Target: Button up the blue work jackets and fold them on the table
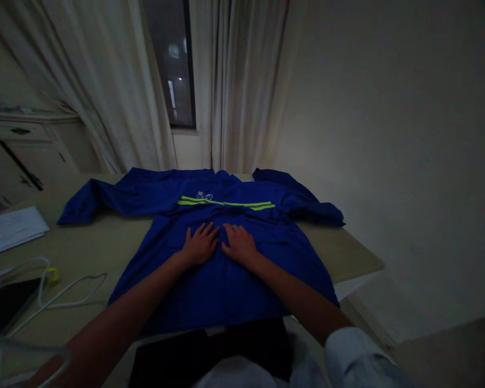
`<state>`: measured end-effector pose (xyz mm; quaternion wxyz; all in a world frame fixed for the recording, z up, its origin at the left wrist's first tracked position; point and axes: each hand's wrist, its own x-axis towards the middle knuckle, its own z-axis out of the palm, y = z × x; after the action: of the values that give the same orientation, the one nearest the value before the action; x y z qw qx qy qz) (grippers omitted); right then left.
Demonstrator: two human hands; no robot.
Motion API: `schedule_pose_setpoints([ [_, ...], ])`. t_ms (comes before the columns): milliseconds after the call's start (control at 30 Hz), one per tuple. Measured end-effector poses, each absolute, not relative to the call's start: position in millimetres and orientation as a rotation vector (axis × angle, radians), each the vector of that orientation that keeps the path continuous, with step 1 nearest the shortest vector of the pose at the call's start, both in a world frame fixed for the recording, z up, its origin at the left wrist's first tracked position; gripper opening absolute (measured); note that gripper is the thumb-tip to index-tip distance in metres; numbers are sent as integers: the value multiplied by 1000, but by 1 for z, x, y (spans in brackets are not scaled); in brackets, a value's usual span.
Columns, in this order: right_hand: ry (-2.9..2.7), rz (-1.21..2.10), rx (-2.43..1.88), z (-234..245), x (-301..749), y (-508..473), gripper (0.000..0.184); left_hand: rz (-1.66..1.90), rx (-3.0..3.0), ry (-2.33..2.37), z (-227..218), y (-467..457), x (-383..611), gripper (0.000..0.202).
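Observation:
A blue work jacket [226, 291] lies spread front side up across the table, with its collar at the far side and its hem toward me. Two yellow-green stripes cross the chest, and a small white print sits above them on the left. Both sleeves reach outward, the right one bent and folded. My left hand [201, 245] rests flat on the jacket's middle, fingers spread. Close beside it, my right hand [239, 245] also lies flat on the cloth, its fingers stretched forward. Neither hand grips the fabric.
Papers [14, 230] lie on the table [117, 242] at the left. Nearer are a dark tablet-like device [12, 304], white cables [75, 283] and a small yellow piece [54, 276]. Curtains [246, 81] and a wall stand behind; a cabinet [28, 145] is at far left.

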<state>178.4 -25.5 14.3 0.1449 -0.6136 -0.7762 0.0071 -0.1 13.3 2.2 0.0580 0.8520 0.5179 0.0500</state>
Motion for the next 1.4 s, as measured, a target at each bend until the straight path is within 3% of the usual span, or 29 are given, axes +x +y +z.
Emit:
schedule_pose_setpoints([
  [167, -2071, 92, -2000, 11, 188, -30, 57, 63, 2422, 1701, 9, 12, 25, 47],
  [300, -1821, 448, -1754, 0, 215, -13, 68, 394, 2468, 1838, 10, 14, 38, 35],
  [400, -1593, 740, -1577, -11, 229, -6, 68, 551, 2579, 1585, 2, 15, 30, 33],
  [500, -1519, 831, -1493, -15, 233, -3, 67, 627, 2580, 1276, -2, 17, 20, 31],
  [567, -1504, 817, -1490, -12, 230, -4, 62, 647, 2562, 1150, -2, 15, 18, 35],
  [667, -1615, 640, -1446, -2, 220, -19, 57, 492, 2612, 1066, -5, 7, 16, 56],
  [767, -2029, 492, -1214, 7, 206, -55, 66, 296, 2684, 1051, -11, 1, 12, 63],
  [833, -2271, 492, -1098, 8, 199, -83, 67, 256, 2703, 1049, -15, 1, 8, 60],
  [900, -2345, 482, -1111, 8, 200, -108, 55, 295, 2691, 1065, -17, 3, 6, 59],
  [1067, -2161, 515, -1363, 11, 215, -141, 39, 478, 2650, 1083, -13, 2, 7, 48],
  [1233, -2264, 472, -1371, 18, 199, -158, 63, 616, 2716, 759, -3, -3, 6, 32],
  [1400, -2243, 445, -1301, 18, 192, -160, 55, 573, 2645, 658, -1, -5, 5, 21],
])
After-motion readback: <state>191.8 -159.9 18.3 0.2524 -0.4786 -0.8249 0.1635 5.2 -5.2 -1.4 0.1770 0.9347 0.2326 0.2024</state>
